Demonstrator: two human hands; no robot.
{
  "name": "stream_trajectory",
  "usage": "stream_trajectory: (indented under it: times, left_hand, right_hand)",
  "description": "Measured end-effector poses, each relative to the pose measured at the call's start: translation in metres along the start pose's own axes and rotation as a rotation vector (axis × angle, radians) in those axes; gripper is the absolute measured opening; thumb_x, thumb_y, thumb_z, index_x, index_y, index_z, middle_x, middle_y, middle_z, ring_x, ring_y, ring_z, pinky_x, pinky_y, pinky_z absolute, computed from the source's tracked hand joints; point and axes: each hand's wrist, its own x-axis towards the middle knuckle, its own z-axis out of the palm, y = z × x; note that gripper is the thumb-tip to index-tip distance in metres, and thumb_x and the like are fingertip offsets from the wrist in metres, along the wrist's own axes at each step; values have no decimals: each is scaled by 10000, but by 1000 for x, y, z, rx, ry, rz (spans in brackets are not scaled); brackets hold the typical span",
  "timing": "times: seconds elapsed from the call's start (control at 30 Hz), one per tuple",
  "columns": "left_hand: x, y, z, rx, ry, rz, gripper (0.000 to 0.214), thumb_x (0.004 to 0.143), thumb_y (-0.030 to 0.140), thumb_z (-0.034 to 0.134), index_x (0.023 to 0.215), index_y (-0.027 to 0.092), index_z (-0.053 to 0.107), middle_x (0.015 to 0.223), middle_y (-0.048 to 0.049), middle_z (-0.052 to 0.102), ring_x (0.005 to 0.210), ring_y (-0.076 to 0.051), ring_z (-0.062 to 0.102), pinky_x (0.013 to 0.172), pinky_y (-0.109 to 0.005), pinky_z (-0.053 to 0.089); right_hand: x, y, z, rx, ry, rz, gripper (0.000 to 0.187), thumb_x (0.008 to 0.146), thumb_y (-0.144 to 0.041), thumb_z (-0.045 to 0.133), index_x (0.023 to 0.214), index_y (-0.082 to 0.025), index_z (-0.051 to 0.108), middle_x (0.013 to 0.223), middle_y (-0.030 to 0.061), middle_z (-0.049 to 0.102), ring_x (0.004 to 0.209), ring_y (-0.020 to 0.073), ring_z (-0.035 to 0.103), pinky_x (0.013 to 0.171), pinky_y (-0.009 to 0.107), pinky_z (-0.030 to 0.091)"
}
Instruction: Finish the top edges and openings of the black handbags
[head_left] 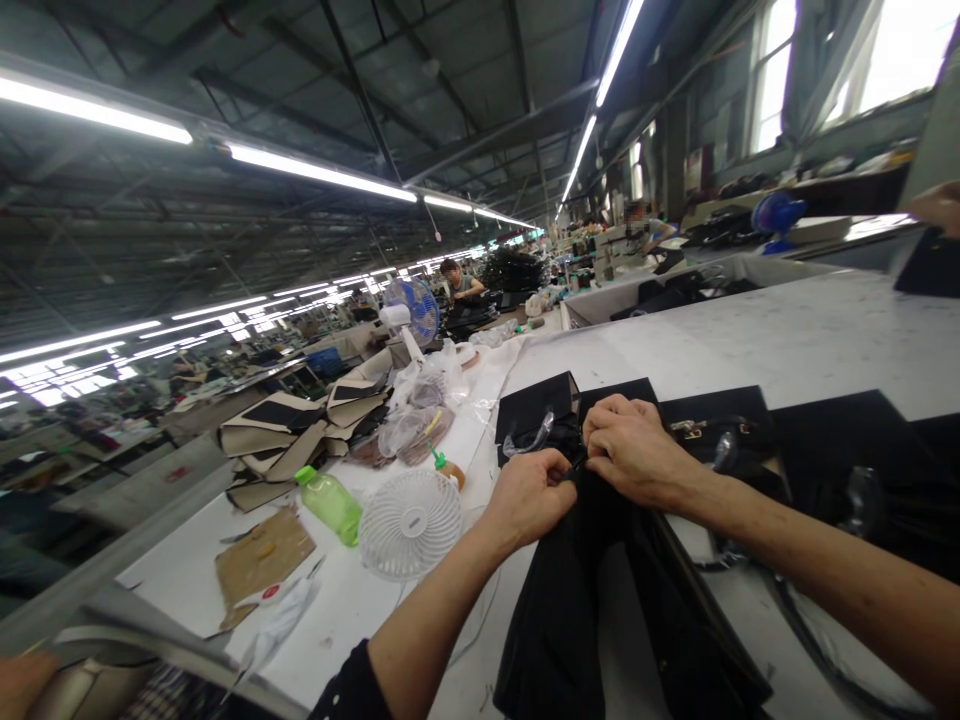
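My left hand (531, 500) is closed, its thumb and fingers pinching the black edge of an unfinished black handbag (559, 610). Close beside it, my right hand (636, 452) grips the same black material from the other side, fingers curled. Whatever small part lies between the fingertips is hidden. The loose black panels hang down toward me over the white table (817, 325). A handle wrapped in clear plastic (534, 432) shows just behind my left hand. To the right stands a row of similar black bags (716, 412), one with gold-coloured metal fittings.
Left of my hands are a small white fan (411, 524), a green bottle (330, 503), a glue bottle (448, 466) and clear plastic bags (420, 410). Beige and black panels (271, 440) are piled farther left, near brown card (266, 560). Another person's hand (937, 208) shows at the right edge.
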Motion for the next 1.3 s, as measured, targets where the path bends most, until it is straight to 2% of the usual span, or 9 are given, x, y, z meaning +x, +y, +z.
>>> stream_trajectory:
  times: [0.2,0.37,0.53,0.6,0.7,0.77,0.87,1.13,1.3]
  left_hand:
    - [8,2,2,80,132,-90,242,802,332,626,612,189,671,544,26,578,574,-126,528,577,-248,320]
    - [-6,-17,-12,42,295,-218,253,801,308,626,582,185,649,546,23,589,586,-126,552,577,-247,337]
    - [-8,-34,-16,130,270,-318,114,821,262,604,786,192,687,643,11,647,659,-163,617,650,-278,428]
    - [-5,-31,-17,238,270,-194,281,781,194,641,1061,184,670,921,-41,714,868,-213,658,796,-335,493]
    - [4,-16,-21,371,179,224,584,682,65,685,1245,181,584,1349,-118,560,1259,-281,506,1070,-421,436]
    - [12,-5,-20,357,15,470,550,665,50,710,1185,203,618,1394,-109,506,1326,-285,430,1129,-427,400]
    - [27,6,-14,283,-167,671,453,682,84,759,1105,216,665,1313,-95,548,1263,-274,467,1106,-431,419]
    - [45,5,-2,288,-193,664,161,759,273,820,859,203,715,1170,-70,627,1182,-273,506,1046,-446,421]
    - [50,-5,-8,170,-232,557,68,872,195,698,805,181,693,1157,-63,661,1117,-212,594,1000,-358,458]
  right_hand:
    - [-1,7,-3,111,37,68,144,777,-221,678,664,-207,591,937,66,673,1049,291,559,954,489,403]
    - [-54,-3,-26,424,20,232,303,952,-507,529,1108,-262,613,1167,56,665,1017,245,663,869,373,545]
    - [-110,-8,-14,368,83,315,662,716,-416,763,1324,-299,528,1376,75,572,1242,330,570,1052,459,473]
    - [-117,0,-3,338,86,361,549,771,-424,686,1281,-272,549,1326,87,606,1219,321,586,1049,467,466]
    - [-115,16,7,373,6,489,414,866,-464,541,1225,-257,563,1134,74,695,1119,303,645,984,456,487]
    - [-113,23,8,392,4,532,392,875,-488,514,1191,-262,569,1051,52,716,1093,302,653,964,444,481]
    - [-111,25,5,400,18,540,360,868,-526,528,1113,-270,592,992,20,724,973,279,674,870,398,487]
    - [-110,23,1,488,13,513,310,892,-514,574,1074,-265,605,916,-16,712,855,228,663,779,334,472]
    - [-108,28,5,581,28,544,345,877,-565,614,1031,-257,634,898,-15,697,801,212,657,696,305,500]
